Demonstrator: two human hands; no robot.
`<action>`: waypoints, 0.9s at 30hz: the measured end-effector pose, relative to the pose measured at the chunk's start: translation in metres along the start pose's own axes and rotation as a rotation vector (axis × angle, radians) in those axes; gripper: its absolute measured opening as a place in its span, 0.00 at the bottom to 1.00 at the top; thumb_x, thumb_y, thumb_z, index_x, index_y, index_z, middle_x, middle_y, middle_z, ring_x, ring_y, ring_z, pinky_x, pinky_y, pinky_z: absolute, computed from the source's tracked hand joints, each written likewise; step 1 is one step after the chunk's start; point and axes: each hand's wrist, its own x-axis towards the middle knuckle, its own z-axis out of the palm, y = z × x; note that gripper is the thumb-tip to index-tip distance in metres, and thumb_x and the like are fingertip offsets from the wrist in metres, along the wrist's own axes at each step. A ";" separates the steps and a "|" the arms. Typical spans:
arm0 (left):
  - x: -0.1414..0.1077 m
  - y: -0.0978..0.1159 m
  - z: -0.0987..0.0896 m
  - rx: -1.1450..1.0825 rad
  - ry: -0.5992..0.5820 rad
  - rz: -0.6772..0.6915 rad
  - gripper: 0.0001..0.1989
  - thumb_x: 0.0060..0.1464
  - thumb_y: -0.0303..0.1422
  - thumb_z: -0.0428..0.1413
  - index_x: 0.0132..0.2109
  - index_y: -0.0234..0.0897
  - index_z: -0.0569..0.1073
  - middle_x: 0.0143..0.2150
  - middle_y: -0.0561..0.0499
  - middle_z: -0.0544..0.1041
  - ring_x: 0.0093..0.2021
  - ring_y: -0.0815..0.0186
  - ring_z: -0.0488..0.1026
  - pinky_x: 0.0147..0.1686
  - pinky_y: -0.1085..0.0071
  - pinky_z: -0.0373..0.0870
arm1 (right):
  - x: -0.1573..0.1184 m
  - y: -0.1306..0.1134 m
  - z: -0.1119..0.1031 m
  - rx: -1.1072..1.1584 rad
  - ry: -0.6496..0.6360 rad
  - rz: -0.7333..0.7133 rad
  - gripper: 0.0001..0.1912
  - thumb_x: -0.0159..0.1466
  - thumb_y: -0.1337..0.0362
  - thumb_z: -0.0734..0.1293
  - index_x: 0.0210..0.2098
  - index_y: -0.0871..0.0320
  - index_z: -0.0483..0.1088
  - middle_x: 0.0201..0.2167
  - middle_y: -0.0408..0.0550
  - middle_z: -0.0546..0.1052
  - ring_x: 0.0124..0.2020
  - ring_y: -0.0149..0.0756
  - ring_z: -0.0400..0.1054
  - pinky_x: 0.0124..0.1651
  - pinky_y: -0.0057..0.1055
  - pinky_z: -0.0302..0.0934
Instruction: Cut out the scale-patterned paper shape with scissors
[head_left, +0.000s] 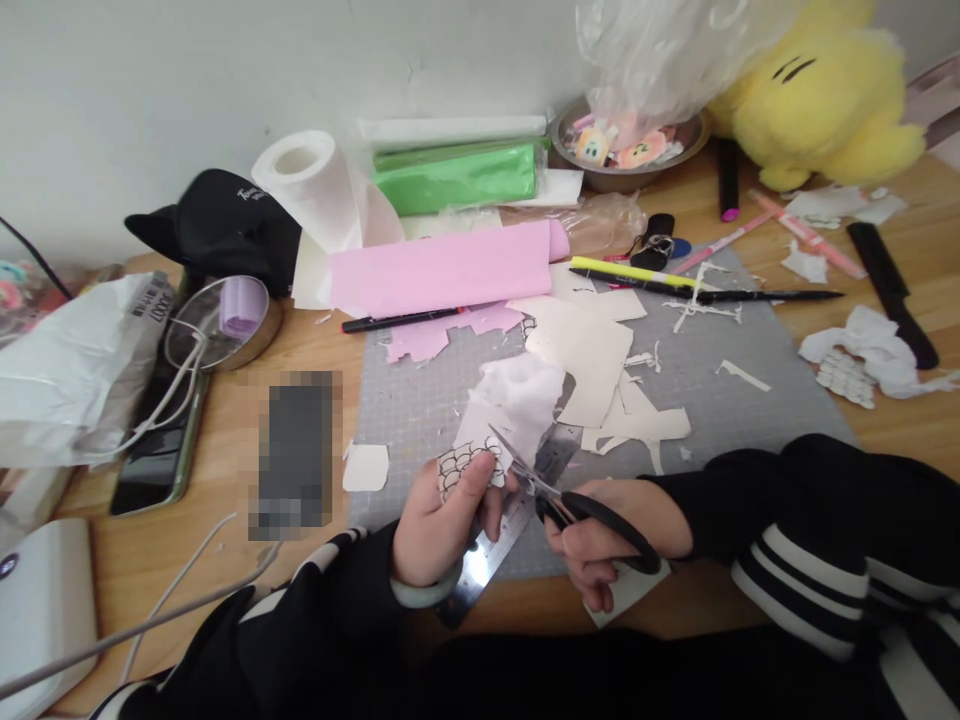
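My left hand (442, 520) pinches a small piece of white paper (459, 468) drawn with black scale-like lines, thumb on top. In my right hand (600, 540) is a pair of scissors (626, 530) with black handles, my fingers in the loops. The scissor blades point up and left and meet the paper's right edge; whether they are parted is hard to make out. Beneath both hands lie a metal ruler (487, 560) and a grey cutting mat (720, 400). Crumpled white tissue (517, 395) rests just beyond the paper.
Cream paper scraps (585, 350) spread over the mat. Behind them are a pink roll (450, 268), a black pen (405, 320) and a yellow marker (630, 272). A phone (161, 450) and cables lie left. At right are a black comb (889, 290) and a yellow plush toy (817, 100).
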 end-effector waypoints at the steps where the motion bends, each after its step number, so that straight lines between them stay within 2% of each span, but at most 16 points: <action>1: 0.000 0.001 0.000 -0.001 -0.001 0.002 0.21 0.58 0.45 0.47 0.26 0.35 0.72 0.09 0.55 0.65 0.15 0.70 0.62 0.22 0.73 0.62 | 0.000 0.002 0.000 0.007 0.009 -0.008 0.32 0.43 0.36 0.66 0.19 0.60 0.54 0.11 0.36 0.59 0.17 0.27 0.64 0.22 0.24 0.62; 5: 0.001 0.001 0.001 0.005 0.018 -0.006 0.22 0.57 0.46 0.48 0.26 0.35 0.72 0.09 0.55 0.65 0.14 0.70 0.61 0.21 0.73 0.61 | 0.000 0.008 -0.002 0.008 0.024 -0.039 0.30 0.49 0.39 0.65 0.20 0.61 0.57 0.12 0.38 0.62 0.17 0.27 0.65 0.21 0.24 0.63; 8: 0.001 -0.001 0.000 0.010 0.013 -0.012 0.22 0.57 0.46 0.47 0.26 0.34 0.71 0.09 0.55 0.65 0.14 0.71 0.60 0.20 0.73 0.61 | 0.000 0.007 -0.003 -0.009 0.005 -0.036 0.30 0.50 0.38 0.63 0.18 0.63 0.58 0.12 0.40 0.62 0.18 0.26 0.65 0.21 0.23 0.63; 12: 0.000 -0.004 -0.001 -0.006 0.007 0.019 0.21 0.58 0.44 0.47 0.27 0.34 0.72 0.10 0.55 0.65 0.16 0.71 0.62 0.23 0.74 0.62 | 0.004 0.006 -0.004 0.012 -0.078 -0.019 0.35 0.42 0.32 0.62 0.19 0.61 0.56 0.10 0.39 0.63 0.17 0.26 0.64 0.22 0.24 0.62; 17: -0.001 -0.006 -0.002 -0.029 0.011 0.023 0.20 0.59 0.44 0.47 0.27 0.34 0.72 0.10 0.56 0.65 0.15 0.72 0.60 0.19 0.75 0.59 | 0.010 0.012 -0.007 0.125 -0.234 -0.058 0.37 0.40 0.30 0.61 0.24 0.60 0.55 0.13 0.37 0.65 0.17 0.24 0.64 0.25 0.24 0.62; 21: -0.002 -0.007 -0.002 -0.086 0.040 0.011 0.21 0.57 0.45 0.49 0.25 0.35 0.72 0.09 0.56 0.64 0.13 0.73 0.59 0.17 0.76 0.57 | 0.007 0.009 -0.006 0.145 -0.190 -0.036 0.38 0.37 0.29 0.60 0.24 0.60 0.55 0.15 0.37 0.65 0.20 0.26 0.66 0.25 0.24 0.63; 27: -0.003 -0.007 -0.001 -0.090 0.055 -0.044 0.22 0.54 0.47 0.51 0.22 0.34 0.71 0.08 0.55 0.64 0.12 0.72 0.58 0.15 0.75 0.55 | -0.001 -0.004 -0.003 -0.086 -0.125 0.008 0.38 0.37 0.29 0.61 0.21 0.60 0.54 0.13 0.38 0.62 0.20 0.27 0.66 0.27 0.26 0.62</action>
